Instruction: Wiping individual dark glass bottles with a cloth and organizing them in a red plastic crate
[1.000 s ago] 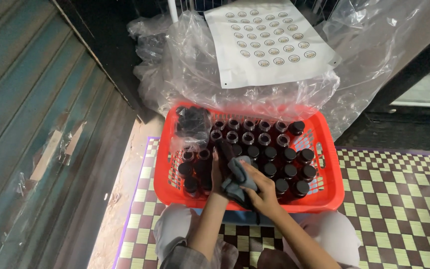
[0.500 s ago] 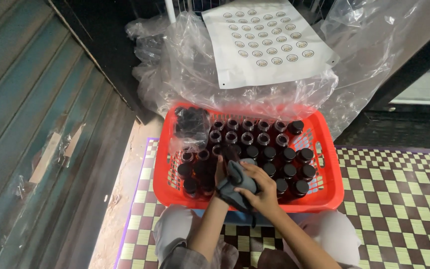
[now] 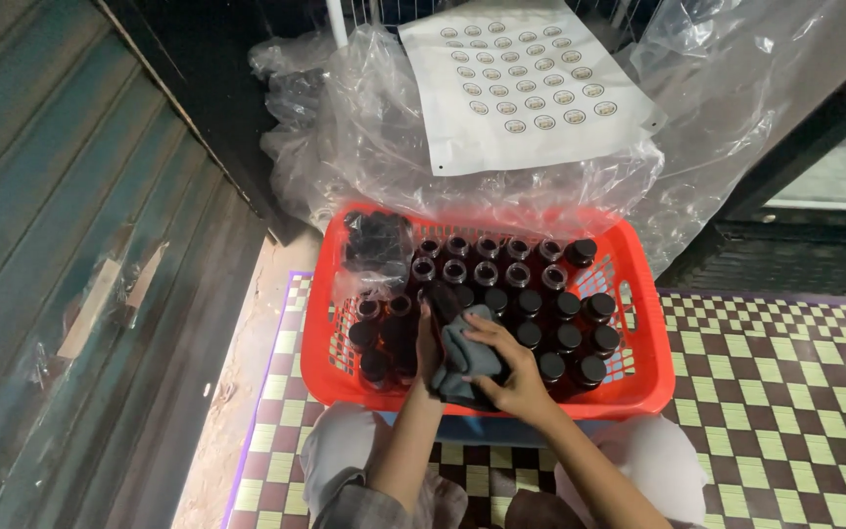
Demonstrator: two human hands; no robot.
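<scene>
Both hands are still working at the basket's (image 3: 658, 377) 6 o'clock edge: the right hand (image 3: 506, 377) is gripping a grey cloth (image 3: 467, 358), shifted slightly, wrapping a dark bottle (image 3: 440, 302) the left hand (image 3: 428, 353) is grasping, so wiping is continuing.

A white sheet of round labels (image 3: 524, 90) lies on clear plastic bags (image 3: 345, 147).

- Teal corrugated shutter (image 3: 61, 245) on the left, with torn tape patches.
- Woven mat (image 3: 785, 392) on the floor, green-and-cream check with a purple edge.
- Bare concrete strip (image 3: 237, 392) between shutter and mat.
- Dark frame (image 3: 198, 108) behind.
- Crumpled clear plastic sheeting (image 3: 345, 127) at the back.
- Dim, warm light.
</scene>
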